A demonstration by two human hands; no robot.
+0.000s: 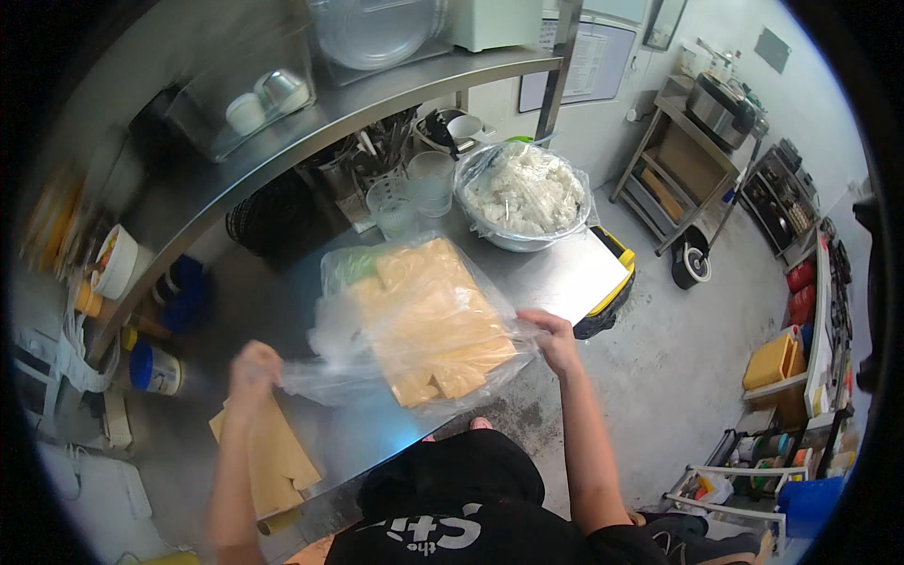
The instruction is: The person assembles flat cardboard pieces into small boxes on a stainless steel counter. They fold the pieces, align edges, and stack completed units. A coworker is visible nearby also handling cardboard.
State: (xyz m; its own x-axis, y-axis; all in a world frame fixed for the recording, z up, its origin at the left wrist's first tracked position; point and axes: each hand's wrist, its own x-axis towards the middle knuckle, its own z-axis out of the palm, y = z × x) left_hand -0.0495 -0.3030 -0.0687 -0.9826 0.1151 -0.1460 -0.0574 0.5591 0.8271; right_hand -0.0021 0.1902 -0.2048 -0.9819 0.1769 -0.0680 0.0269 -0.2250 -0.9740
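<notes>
Here the blurred left hand (pixel 256 365) clutches a stretched end of the clear plastic bag (pixel 344 379), right hand's (pixel 554 339) fingers pinching its opposite edge, tan pieces (pixel 457 306) inside

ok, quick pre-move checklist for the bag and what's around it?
1. Left hand on the plastic bag: ok, film stretches out to it, though finger detail is blurred.
2. Right hand on the bag: ok, gripping film at its right side.
3. Bag mouth closed: cannot tell, the film is crumpled and see-through.
4. Bowl upright and covered: ok, clear wrap lies over the white contents.
5. Tan cardboard-like piece clear of the left forearm: cannot tell, the forearm overlaps it in this view.
</notes>
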